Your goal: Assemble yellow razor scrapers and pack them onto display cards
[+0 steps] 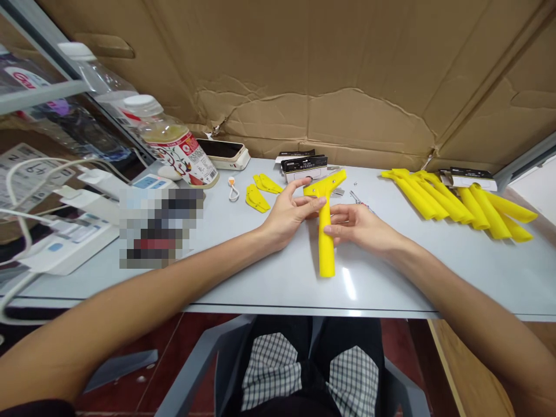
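Note:
Above the middle of the table, both hands hold a yellow T-shaped scraper [326,249] with its wide head away from me and its round handle towards me. My left hand [286,213] pinches it just below the head, with the thumb on the neck. The fingers of my right hand [359,225] close on the upper handle from the right. Two small screws show on the head. Flat yellow plates [258,198] lie to the left of my left hand. Beyond the scraper are small black-and-white boxes [304,166], and a metal tool [358,199] lies behind my right hand.
Several yellow scraper handles [438,197] lie in a row at the right, beside another small box [472,179]. On the left stand a drink bottle [185,152], a phone [221,149] and a white power strip [69,246] with cables. Cardboard [347,69] walls the back.

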A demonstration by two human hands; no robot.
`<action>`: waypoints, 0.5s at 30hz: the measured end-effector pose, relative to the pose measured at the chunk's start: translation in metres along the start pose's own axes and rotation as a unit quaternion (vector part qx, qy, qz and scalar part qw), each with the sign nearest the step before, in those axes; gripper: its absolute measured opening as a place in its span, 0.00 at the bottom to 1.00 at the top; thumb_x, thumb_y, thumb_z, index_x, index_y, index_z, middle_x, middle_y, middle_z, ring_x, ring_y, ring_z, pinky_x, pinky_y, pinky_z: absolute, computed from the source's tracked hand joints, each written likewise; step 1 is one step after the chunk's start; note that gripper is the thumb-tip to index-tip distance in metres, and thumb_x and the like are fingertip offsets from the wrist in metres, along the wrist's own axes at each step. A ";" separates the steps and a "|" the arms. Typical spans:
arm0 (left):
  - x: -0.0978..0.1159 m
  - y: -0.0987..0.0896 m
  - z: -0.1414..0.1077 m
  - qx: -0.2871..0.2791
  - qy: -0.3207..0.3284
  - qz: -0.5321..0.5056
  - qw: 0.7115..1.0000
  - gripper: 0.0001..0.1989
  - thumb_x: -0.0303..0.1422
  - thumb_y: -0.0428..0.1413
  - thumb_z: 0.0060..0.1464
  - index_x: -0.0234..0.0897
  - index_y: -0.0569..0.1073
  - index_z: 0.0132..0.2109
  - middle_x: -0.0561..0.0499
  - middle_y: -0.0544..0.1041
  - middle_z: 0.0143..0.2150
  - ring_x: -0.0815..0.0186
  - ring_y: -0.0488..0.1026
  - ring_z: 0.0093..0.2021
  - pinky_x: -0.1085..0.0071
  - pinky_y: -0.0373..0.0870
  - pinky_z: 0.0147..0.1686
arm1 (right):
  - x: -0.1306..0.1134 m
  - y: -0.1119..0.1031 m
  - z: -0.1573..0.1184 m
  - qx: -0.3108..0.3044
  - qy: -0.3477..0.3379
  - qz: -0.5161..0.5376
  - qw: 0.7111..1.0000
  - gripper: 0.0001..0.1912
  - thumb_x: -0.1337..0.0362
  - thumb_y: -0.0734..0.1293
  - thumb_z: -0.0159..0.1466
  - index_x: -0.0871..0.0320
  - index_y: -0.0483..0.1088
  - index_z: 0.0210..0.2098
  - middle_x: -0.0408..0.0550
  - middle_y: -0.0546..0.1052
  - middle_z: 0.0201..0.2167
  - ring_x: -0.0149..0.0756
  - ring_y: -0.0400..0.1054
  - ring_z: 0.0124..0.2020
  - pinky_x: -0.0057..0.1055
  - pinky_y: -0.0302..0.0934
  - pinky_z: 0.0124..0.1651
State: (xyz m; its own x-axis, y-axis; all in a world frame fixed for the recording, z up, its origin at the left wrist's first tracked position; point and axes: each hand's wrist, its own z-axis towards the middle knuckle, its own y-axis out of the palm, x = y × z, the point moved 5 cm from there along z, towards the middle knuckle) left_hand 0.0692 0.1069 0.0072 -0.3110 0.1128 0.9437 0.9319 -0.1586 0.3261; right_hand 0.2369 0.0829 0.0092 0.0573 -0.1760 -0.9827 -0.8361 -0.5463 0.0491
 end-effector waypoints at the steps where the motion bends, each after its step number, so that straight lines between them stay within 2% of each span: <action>1: 0.001 0.000 0.001 0.003 -0.002 0.006 1.000 0.35 0.36 0.75 0.52 0.42 0.69 0.62 0.53 0.83 0.35 0.62 0.82 0.38 0.61 0.76 0.49 | 0.001 -0.001 0.001 -0.003 0.000 0.012 1.000 0.17 0.62 0.78 0.66 0.55 0.81 0.54 0.48 0.82 0.41 0.36 0.79 0.41 0.34 0.76 0.46; 5: 0.008 -0.007 0.010 0.044 -0.018 0.057 0.997 0.18 0.39 0.61 0.68 0.44 0.70 0.61 0.48 0.84 0.41 0.59 0.85 0.37 0.62 0.80 0.39 | 0.005 -0.006 0.005 -0.006 0.004 0.065 0.998 0.20 0.60 0.81 0.63 0.55 0.81 0.54 0.51 0.82 0.49 0.38 0.79 0.47 0.35 0.76 0.50; 7: 0.016 -0.014 0.018 0.054 0.001 0.110 0.992 0.19 0.40 0.57 0.70 0.45 0.68 0.64 0.47 0.85 0.41 0.60 0.85 0.34 0.63 0.80 0.35 | 0.005 -0.010 0.006 -0.001 0.007 0.081 0.997 0.21 0.59 0.82 0.62 0.57 0.81 0.53 0.55 0.82 0.51 0.40 0.79 0.49 0.36 0.76 0.52; 9: 0.029 -0.024 0.028 0.052 0.067 0.197 0.977 0.23 0.38 0.57 0.69 0.47 0.67 0.68 0.49 0.84 0.39 0.62 0.82 0.29 0.65 0.78 0.30 | 0.003 -0.015 0.007 0.012 0.007 0.085 0.996 0.20 0.60 0.83 0.61 0.58 0.81 0.50 0.56 0.82 0.51 0.42 0.79 0.49 0.38 0.76 0.52; 10: 0.037 -0.030 0.033 0.060 0.121 0.258 0.957 0.22 0.37 0.59 0.67 0.45 0.69 0.66 0.51 0.83 0.36 0.64 0.80 0.26 0.68 0.75 0.28 | 0.002 -0.018 0.007 0.018 0.007 0.085 0.996 0.19 0.60 0.83 0.61 0.58 0.81 0.49 0.56 0.83 0.50 0.42 0.80 0.48 0.38 0.76 0.52; 12: 0.053 -0.042 0.040 0.094 0.226 0.370 0.896 0.16 0.35 0.60 0.64 0.42 0.75 0.58 0.52 0.83 0.35 0.67 0.76 0.25 0.69 0.73 0.29 | 0.001 -0.022 0.006 0.027 0.007 0.086 0.996 0.15 0.63 0.81 0.62 0.58 0.81 0.47 0.56 0.83 0.49 0.42 0.80 0.46 0.40 0.76 0.54; 15: 0.067 -0.057 0.049 0.141 0.316 0.469 0.812 0.11 0.32 0.61 0.62 0.39 0.80 0.52 0.50 0.83 0.38 0.67 0.74 0.27 0.66 0.74 0.38 | -0.002 -0.027 0.005 0.028 0.007 0.094 0.995 0.12 0.67 0.78 0.65 0.59 0.80 0.47 0.56 0.83 0.50 0.42 0.82 0.46 0.43 0.75 0.58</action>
State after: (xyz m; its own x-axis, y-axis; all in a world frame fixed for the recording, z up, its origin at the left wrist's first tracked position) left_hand 0.0044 0.1712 0.0491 0.6109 -0.4687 0.6381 0.7917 0.3577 -0.4953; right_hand 0.2565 0.1025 0.0089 -0.0966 -0.2829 -0.9543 -0.8617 -0.4560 0.2224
